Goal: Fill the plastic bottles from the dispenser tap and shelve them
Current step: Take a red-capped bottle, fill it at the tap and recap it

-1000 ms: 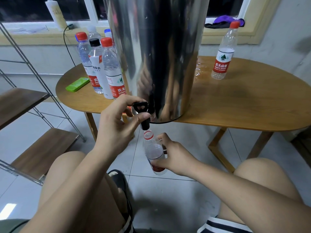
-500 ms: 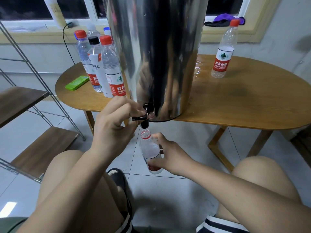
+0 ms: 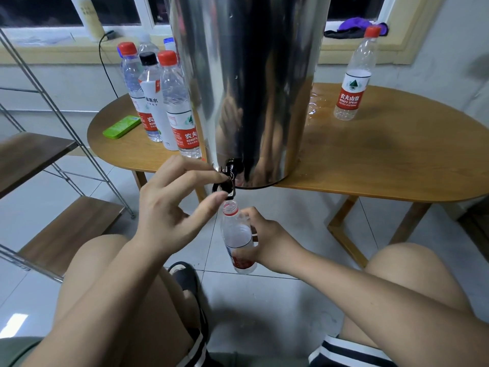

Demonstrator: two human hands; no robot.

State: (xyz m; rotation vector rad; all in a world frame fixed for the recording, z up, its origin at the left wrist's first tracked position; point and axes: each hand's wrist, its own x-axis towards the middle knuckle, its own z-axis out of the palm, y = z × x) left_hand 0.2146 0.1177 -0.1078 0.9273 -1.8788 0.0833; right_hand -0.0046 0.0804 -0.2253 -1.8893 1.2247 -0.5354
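Observation:
A tall steel dispenser (image 3: 254, 83) stands at the front edge of the wooden table (image 3: 383, 165). Its black tap (image 3: 227, 181) juts out over the floor. My left hand (image 3: 172, 205) pinches the tap lever between index finger and thumb. My right hand (image 3: 267, 239) grips an uncapped clear bottle (image 3: 236, 239) with a red label, its mouth directly under the spout. Several capped bottles (image 3: 164, 102) stand left of the dispenser. One capped bottle (image 3: 354, 78) stands to its right.
A metal rack with wooden shelves (image 3: 60, 231) stands at the left. A green flat object (image 3: 121, 127) lies on the table's left end. Water is pooled on the table right of the dispenser. My bare knees frame the tiled floor below; a black sandal (image 3: 185, 276) shows between them.
My left hand has pulled the tap lever down from upright to a forward position. The bottle in my right hand stays under the spout, shifted only slightly.

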